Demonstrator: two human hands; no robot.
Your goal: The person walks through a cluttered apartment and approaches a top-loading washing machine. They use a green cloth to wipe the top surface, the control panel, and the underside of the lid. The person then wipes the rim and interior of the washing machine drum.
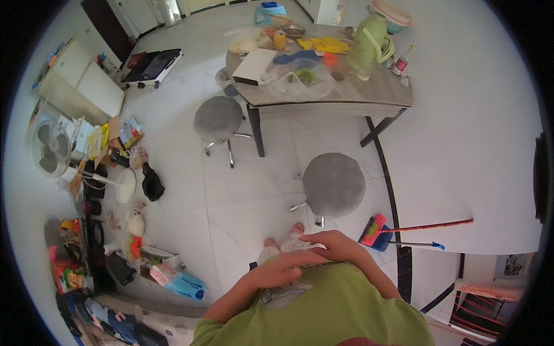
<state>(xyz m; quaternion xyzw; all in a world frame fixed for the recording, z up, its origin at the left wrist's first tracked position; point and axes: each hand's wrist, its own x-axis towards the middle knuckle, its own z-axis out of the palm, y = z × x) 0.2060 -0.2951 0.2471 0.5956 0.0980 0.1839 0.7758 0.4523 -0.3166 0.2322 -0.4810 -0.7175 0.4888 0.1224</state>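
Observation:
Both hands are in front of my belly, over the green shirt (346, 298). My left hand (283, 268) comes in from the lower left of the picture, and my right hand (331, 246) from the right; their fingers meet or overlap near the shirt's hem. Which hand lies on top, I cannot tell for sure. Neither hand shows anything held. Just beyond them my bare feet (297, 229) stand on the tiled floor. A round stool with a grey cover (334, 185) is the nearest furniture.
Ahead stands a table (381, 93) with a green thermos jug (368, 41), a white box (254, 65) and plastic bags. A second grey stool (218, 117) is beside it. A broom (376, 229) and dustpan lie at right. Left are a fan (53, 149), bags, boxes and an open suitcase (153, 67).

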